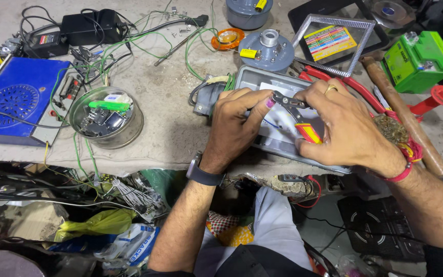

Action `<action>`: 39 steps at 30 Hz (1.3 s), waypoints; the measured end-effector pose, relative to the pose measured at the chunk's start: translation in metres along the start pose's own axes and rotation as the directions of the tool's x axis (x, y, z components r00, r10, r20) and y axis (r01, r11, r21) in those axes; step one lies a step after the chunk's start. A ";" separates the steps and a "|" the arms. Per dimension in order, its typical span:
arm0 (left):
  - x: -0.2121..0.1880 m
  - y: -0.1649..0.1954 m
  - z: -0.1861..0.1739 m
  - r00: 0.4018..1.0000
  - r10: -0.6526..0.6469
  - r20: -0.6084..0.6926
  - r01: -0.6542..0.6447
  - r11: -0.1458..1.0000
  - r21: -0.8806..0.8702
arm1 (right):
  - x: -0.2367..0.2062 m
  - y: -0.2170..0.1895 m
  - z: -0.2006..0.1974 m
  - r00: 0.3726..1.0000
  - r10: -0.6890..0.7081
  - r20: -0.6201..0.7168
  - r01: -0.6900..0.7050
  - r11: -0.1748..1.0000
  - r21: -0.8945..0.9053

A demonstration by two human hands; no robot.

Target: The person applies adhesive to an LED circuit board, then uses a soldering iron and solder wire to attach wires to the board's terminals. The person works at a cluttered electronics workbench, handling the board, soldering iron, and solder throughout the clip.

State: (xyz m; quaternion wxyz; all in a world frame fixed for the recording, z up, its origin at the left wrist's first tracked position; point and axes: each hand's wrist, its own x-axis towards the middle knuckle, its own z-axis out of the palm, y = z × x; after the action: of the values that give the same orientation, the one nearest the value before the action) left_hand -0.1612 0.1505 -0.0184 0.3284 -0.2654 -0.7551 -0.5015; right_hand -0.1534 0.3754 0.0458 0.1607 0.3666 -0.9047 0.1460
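Still mid-job, the left hand pinched at something small on the grey metal tray, though what it held I could not tell. Just right of it, the right hand was closed around red-and-yellow-handled pliers, their jaws over the tray's open inside.

Red-and-yellow-handled pliers, green battery, blue perforated box, grey housing
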 end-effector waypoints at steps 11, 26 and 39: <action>0.000 -0.002 -0.001 0.999 0.026 0.022 -0.025 1.000 -0.019 | -0.003 0.006 0.012 1.000 0.006 -0.015 -0.004 0.992 0.125; 0.008 0.000 -0.013 0.981 0.062 0.186 -0.042 0.993 -0.108 | -0.008 0.016 0.024 0.994 0.078 0.073 -0.101 0.910 0.401; 0.006 -0.002 -0.016 0.969 -0.028 0.244 0.073 0.982 -0.176 | -0.046 0.042 -0.006 0.717 0.547 -0.433 0.364 0.236 0.901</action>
State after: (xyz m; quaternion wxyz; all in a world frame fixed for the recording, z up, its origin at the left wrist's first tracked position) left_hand -0.1629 0.1357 -0.0104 0.1959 -0.3339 -0.7462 -0.5415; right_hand -0.1509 0.4352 0.0265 0.2118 0.2391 -0.5024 0.8035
